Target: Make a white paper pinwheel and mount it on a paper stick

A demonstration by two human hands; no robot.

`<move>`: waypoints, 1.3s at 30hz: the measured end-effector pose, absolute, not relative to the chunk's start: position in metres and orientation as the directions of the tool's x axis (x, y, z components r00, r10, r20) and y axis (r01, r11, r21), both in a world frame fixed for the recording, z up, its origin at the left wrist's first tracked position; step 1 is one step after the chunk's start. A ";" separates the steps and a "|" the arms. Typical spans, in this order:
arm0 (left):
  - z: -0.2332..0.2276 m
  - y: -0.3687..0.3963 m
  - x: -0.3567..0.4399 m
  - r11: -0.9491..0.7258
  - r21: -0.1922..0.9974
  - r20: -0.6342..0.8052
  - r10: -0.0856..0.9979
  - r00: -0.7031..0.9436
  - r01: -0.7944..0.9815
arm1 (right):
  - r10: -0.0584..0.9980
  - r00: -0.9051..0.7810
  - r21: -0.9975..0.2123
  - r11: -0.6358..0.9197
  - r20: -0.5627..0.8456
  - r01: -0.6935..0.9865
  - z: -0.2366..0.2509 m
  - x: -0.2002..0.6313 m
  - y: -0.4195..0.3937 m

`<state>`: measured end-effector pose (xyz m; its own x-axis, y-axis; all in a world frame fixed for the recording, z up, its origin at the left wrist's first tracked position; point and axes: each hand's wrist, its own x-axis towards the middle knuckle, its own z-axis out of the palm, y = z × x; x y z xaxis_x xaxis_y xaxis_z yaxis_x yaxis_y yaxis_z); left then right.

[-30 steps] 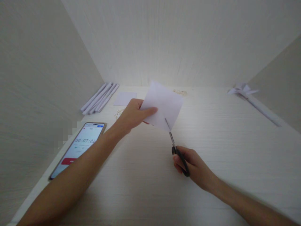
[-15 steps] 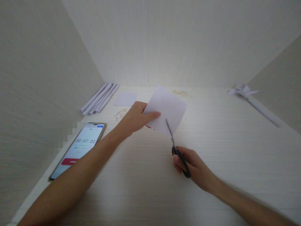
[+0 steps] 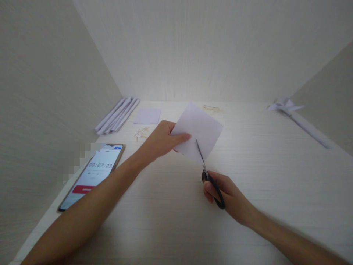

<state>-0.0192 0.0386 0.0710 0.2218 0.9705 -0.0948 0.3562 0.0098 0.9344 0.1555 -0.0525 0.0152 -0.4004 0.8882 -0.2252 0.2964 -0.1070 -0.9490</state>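
A square white sheet of paper point(image 3: 201, 127) is held up over the table, one corner toward me. My left hand point(image 3: 168, 138) pinches its left edge, thumb on top and the other fingers mostly hidden underneath. Black-handled scissors point(image 3: 214, 187) are in my right hand point(image 3: 224, 193), with fingers through the handles. One blade lies over the paper near its lower corner, pointing up toward the middle; the other blade is mostly hidden behind the sheet.
Several rolled paper tubes point(image 3: 117, 117) lie at the back left, beside a flat paper square point(image 3: 147, 116) and small sticks point(image 3: 142, 133). A phone point(image 3: 96, 169) showing a timer lies left, partly under my forearm. A paper pinwheel on a tube point(image 3: 300, 121) rests at right.
My left hand and the paper have shifted slightly right and down, so the near corner sits closer to the scissors' pivot. My right hand has stayed almost in place.
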 end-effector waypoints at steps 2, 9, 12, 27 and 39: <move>0.071 0.039 -0.019 0.003 0.931 -0.091 0.970 0.224 0.365 | 0.891 -0.395 -0.948 -0.105 -0.224 0.301 0.015 0.156 -0.053; 0.072 0.039 -0.020 0.015 0.924 -0.111 0.966 0.232 0.382 | 0.895 -0.386 -0.943 -0.100 -0.225 0.317 0.015 0.156 -0.053; 0.072 0.039 -0.020 0.016 0.926 -0.113 0.965 0.238 0.376 | 0.899 -0.377 -0.943 -0.099 -0.223 0.319 0.014 0.155 -0.053; 0.068 0.041 -0.022 -0.005 0.943 -0.080 0.967 0.241 0.334 | 0.893 -0.377 -0.941 -0.127 -0.246 0.315 0.012 0.156 -0.054; 0.070 0.044 -0.023 0.032 0.981 -0.068 0.981 0.184 0.190 | 0.908 -0.375 -0.975 -0.124 -0.187 0.186 0.014 0.155 -0.051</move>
